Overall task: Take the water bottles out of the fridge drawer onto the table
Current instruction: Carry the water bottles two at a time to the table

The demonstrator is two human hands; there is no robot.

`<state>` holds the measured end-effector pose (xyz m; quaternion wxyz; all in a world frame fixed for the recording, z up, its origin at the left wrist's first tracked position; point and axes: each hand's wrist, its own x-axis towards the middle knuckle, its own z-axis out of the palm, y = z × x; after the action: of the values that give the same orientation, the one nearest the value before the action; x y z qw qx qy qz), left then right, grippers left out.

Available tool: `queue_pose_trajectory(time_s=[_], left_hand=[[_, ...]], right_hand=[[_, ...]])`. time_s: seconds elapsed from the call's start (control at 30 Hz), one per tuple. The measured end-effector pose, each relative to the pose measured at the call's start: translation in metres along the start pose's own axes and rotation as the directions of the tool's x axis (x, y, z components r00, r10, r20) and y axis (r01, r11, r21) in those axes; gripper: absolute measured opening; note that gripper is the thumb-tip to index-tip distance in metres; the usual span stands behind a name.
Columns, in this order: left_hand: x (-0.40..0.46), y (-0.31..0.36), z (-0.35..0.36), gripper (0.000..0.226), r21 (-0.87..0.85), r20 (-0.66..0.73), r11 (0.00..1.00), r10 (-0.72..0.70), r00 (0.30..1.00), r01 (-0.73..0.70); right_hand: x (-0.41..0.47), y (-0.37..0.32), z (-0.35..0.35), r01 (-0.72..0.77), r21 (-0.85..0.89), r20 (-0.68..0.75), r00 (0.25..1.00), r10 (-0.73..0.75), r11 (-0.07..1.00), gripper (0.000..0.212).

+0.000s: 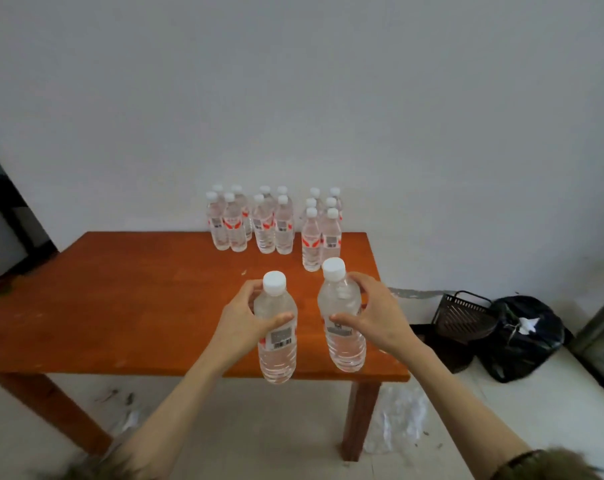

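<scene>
the left hand (239, 318) grips a bottle (276, 332) at its upper body, thumb across the front just above the barcode label, the other fingers curled round the far side below the white cap. the right hand (373, 315) grips a second bottle (342, 318) the same way, thumb in front above the label, fingers wrapped over the shoulder from the right. both bottles are upright, side by side but apart, held over the near right part of the table (120, 306); their bases show against the table's near edge, and whether they touch the top cannot be told

further back on the table stand three clusters of capped bottles near the wall: a left group (229, 223), a middle group (272, 225) and a right group (321, 230), the last reaching closest to the held bottles. the table is orange-brown wood with worn, scuffed patches

behind it is a plain pale wall (328, 81). on the light floor to the right lie a black basket (463, 317) tipped on its side and a black bag (525, 337) just beside it. crumpled clear plastic (401, 420) lies by the near right table leg, with small scraps of litter under the table
</scene>
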<state>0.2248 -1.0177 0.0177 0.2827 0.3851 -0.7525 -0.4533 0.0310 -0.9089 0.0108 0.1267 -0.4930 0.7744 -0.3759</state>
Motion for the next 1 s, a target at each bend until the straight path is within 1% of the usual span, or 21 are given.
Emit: queue_pose_trajectory(time_s=[0.17,0.27,0.37,0.47,0.63,0.8,1.0], left_hand=[[0.097,-0.042,-0.045,0.059,0.027,0.062,0.999,-0.041,0.997,0.040],[0.149,-0.063,-0.060,0.060,0.047,0.071,0.997,-0.070,0.995,0.067],[0.196,-0.085,-0.068,0.063,0.041,0.077,0.992,-0.121,0.990,0.118],[0.250,-0.109,-0.071,0.064,0.016,0.104,0.990,-0.144,0.984,0.143],[0.336,-0.134,-0.067,0.068,0.013,0.169,0.988,-0.152,0.974,0.152],[0.403,-0.148,-0.064,0.066,0.042,0.248,0.990,-0.143,0.958,0.137],[0.449,-0.158,-0.059,0.062,0.062,0.313,0.992,-0.126,0.941,0.112]], right_hand=[[0.085,-0.015,0.053,-0.101,0.017,0.035,0.994,0.100,0.995,0.078],[0.133,-0.018,0.081,-0.117,0.030,0.059,0.992,0.115,0.993,0.076],[0.176,-0.015,0.103,-0.150,0.060,0.081,0.986,0.145,0.987,0.070],[0.228,-0.006,0.128,-0.194,0.058,0.096,0.977,0.188,0.979,0.072],[0.307,0.013,0.167,-0.183,0.009,0.119,0.976,0.181,0.983,0.071],[0.361,0.020,0.189,-0.206,-0.016,0.125,0.970,0.206,0.978,0.063],[0.392,0.034,0.204,-0.291,-0.049,0.125,0.947,0.295,0.955,0.071]])
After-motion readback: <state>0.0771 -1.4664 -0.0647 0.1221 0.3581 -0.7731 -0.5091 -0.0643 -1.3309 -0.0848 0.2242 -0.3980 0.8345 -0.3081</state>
